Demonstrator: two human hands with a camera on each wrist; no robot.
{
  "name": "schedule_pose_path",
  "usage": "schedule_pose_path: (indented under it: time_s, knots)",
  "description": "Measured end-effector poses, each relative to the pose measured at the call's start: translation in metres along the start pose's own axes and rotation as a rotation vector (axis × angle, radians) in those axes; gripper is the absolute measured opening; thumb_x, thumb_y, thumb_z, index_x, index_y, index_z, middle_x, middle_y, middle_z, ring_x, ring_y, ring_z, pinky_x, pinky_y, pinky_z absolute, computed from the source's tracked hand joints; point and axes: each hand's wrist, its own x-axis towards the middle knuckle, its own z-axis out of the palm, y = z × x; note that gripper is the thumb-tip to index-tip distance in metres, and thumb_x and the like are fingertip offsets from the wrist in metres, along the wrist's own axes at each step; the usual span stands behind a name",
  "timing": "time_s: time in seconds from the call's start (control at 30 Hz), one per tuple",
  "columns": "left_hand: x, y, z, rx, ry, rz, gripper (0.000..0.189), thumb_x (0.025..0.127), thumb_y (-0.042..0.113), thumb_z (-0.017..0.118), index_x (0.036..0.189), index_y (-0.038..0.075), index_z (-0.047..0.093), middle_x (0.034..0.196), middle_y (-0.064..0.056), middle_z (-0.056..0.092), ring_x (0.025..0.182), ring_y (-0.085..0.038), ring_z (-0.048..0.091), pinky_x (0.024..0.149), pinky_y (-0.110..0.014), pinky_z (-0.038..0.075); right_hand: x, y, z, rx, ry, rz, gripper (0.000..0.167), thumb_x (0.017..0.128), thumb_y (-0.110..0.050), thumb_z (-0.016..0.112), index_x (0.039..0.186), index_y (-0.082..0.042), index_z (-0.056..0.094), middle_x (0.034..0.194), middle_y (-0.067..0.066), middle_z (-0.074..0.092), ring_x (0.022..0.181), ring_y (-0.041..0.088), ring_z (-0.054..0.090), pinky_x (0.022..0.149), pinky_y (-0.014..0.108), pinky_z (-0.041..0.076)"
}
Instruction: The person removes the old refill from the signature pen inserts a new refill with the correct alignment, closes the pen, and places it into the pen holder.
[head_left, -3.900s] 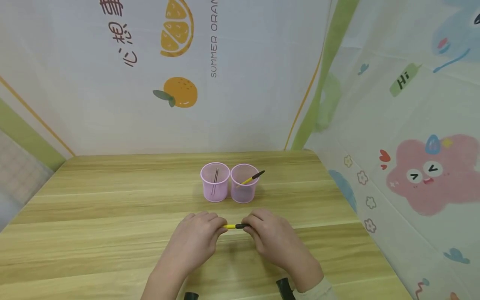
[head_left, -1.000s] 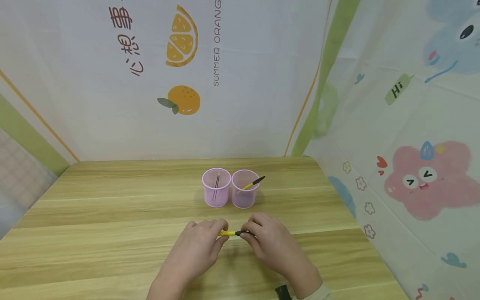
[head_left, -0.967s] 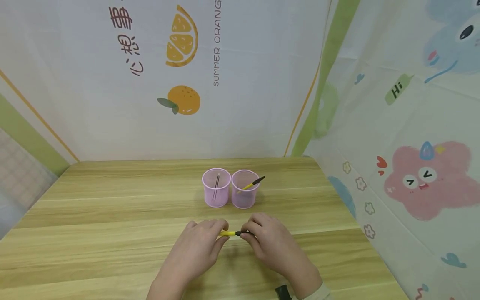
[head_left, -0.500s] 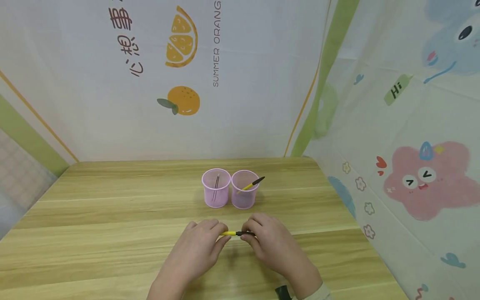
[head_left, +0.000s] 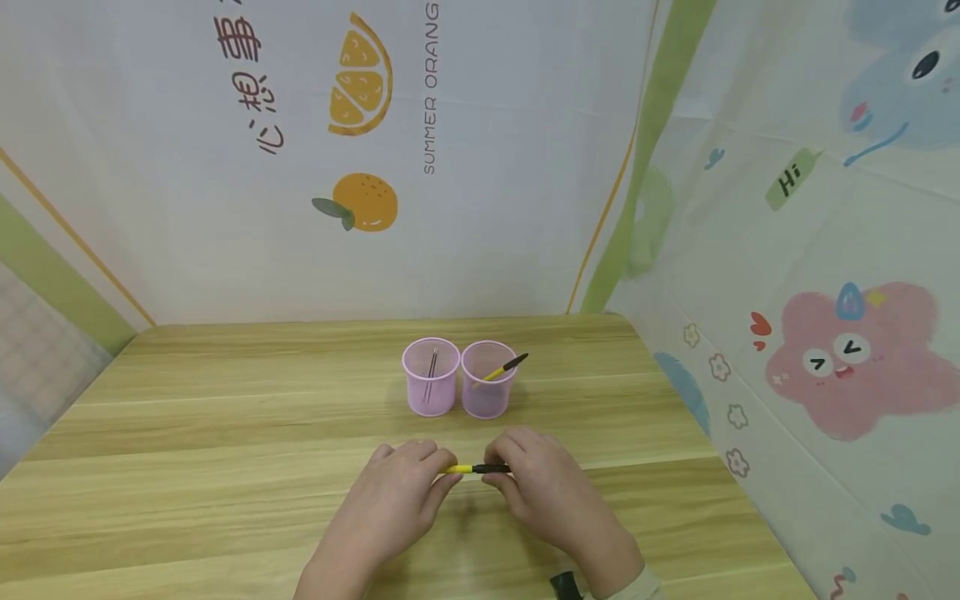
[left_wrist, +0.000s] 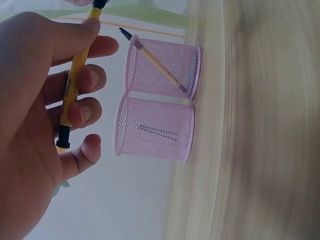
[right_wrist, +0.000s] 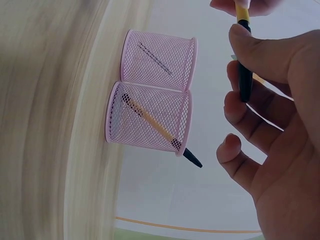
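Observation:
Level between both hands is a yellow pen (head_left: 459,469) with a black tapered end. My left hand (head_left: 401,492) holds its yellow barrel; in the left wrist view the barrel (left_wrist: 75,82) lies between thumb and fingers, its black rear button by the little finger. My right hand (head_left: 551,490) pinches the black tapered end (right_wrist: 245,80) between thumb and fingers. Beyond the hands stand two pink mesh pen cups side by side. The left cup (head_left: 420,400) contains two thin dark rods (left_wrist: 157,131); a similar yellow and black pen (head_left: 515,362) leans in the right cup (head_left: 480,404).
The wood-grain table (head_left: 225,467) extends under the hands. A printed cloth (head_left: 510,233) hangs behind it, and another patterned cloth (head_left: 840,417) lines the right side. A black object (head_left: 566,586) shows beneath the right wrist.
My right fingers have shifted slightly on the black end, and more of it shows now. Both hands otherwise keep their place on the pen. Since the oldest frame the view has tilted a little.

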Motion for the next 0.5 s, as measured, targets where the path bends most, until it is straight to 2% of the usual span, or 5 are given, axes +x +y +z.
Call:
schedule_pose_path:
  time_s: [0.2,0.5]
  knots:
    - [-0.0011,-0.0004,0.0002,0.002,0.004,0.013,0.01,0.095,0.032,0.08,0.092,0.026,0.072,0.078,0.017,0.057,0.073,-0.001,0.055,0.071,-0.022,0.037,0.0004,0.0,0.0002,0.0,0.001,-0.002,0.024,0.086,-0.019,0.088,0.093,-0.019,0.065,0.09,-0.013,0.065,0.085,0.004,0.058,0.078,0.028,0.054]
    - [-0.0006,0.0,-0.0004,0.0,0.005,0.014,0.009,0.095,0.031,0.079,0.093,0.026,0.072,0.081,0.017,0.061,0.078,-0.002,0.06,0.073,-0.024,0.039,-0.0005,0.0007,0.0011,-0.016,0.001,-0.038,0.022,0.086,-0.019,0.089,0.102,-0.017,0.073,0.096,-0.009,0.069,0.089,0.006,0.064,0.08,0.029,0.056]
